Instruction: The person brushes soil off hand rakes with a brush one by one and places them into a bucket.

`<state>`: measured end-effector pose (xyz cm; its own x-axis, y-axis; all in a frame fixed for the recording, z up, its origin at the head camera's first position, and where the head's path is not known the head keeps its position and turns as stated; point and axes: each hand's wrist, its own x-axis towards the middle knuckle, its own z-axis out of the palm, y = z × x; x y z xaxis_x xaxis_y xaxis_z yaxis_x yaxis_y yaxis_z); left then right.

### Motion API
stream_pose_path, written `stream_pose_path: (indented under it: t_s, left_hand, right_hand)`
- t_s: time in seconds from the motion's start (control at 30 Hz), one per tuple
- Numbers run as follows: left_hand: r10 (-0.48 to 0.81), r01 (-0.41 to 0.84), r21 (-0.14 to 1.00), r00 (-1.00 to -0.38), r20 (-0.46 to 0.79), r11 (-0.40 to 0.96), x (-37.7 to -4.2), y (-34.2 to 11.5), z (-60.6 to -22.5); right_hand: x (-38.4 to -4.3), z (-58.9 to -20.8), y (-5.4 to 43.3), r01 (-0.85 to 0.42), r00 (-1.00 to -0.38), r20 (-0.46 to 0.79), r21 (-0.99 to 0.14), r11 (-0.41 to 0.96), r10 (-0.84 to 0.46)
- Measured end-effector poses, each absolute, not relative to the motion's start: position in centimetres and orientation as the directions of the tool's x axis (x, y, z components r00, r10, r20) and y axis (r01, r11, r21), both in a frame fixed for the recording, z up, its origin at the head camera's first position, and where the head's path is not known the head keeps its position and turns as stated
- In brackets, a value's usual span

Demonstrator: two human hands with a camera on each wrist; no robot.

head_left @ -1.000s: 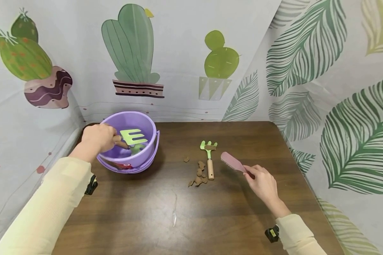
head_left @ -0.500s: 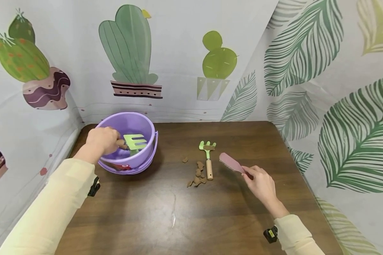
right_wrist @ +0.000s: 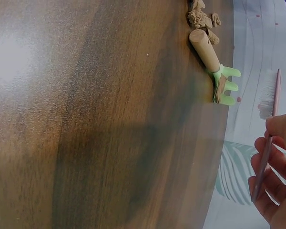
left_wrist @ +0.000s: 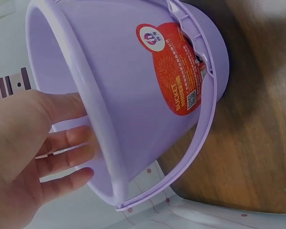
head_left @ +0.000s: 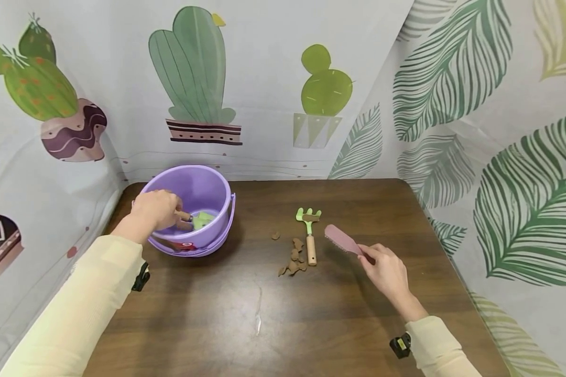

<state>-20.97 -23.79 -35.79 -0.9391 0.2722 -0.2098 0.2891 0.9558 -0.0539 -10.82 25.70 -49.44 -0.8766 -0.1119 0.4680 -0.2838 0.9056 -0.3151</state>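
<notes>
Head view overlooks table [head_left: 335, 314]; wrist views look closer

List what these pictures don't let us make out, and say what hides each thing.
Head and left wrist views: whether the left hand grips a wooden handle; the hand's own back and the bucket's rim hide this.
Left wrist view: the green tools inside the bucket, hidden by its wall.
Left wrist view: finer print on the red label, too small.
Right wrist view: part of the right hand, cut off by the right edge.
</notes>
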Motion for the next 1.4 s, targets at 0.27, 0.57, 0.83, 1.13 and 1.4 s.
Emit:
stream_pose_path:
  t_s: [0.27,0.57,0.83,1.13,1.4]
  left_hand:
    - [0.270,0.285,-0.055,-0.945,-0.185,0.957,-21.0,-23.7,-35.2]
    - [0.360,0.364,-0.071,-0.931,-0.060,0.929,-20.6,-22.6,-34.8]
    - [0.384,0.382,-0.033,-0.922,0.050,0.923,-20.2,-20.0,-34.3]
    - [0.504,0.507,-0.036,-0.842,0.195,0.861,-19.6,-16.1,-33.9]
    - [0.567,0.575,-0.045,-0.788,0.238,0.817,-19.1,-12.6,-34.3]
  right_hand:
    - [-10.8,-49.4,26.0,-0.280,-0.877,0.468,-0.315,0.907,-0.108]
    - [-10.8,-49.4,26.4,-0.274,-0.877,0.470,-0.320,0.907,-0.100]
    - [-10.7,-49.4,26.6,-0.267,-0.875,0.474,-0.317,0.910,-0.092]
    - [-10.6,-49.6,26.8,-0.266,-0.873,0.480,-0.318,0.910,-0.088]
    - [-10.6,-49.7,27.1,-0.252,-0.882,0.465,-0.328,0.910,-0.077]
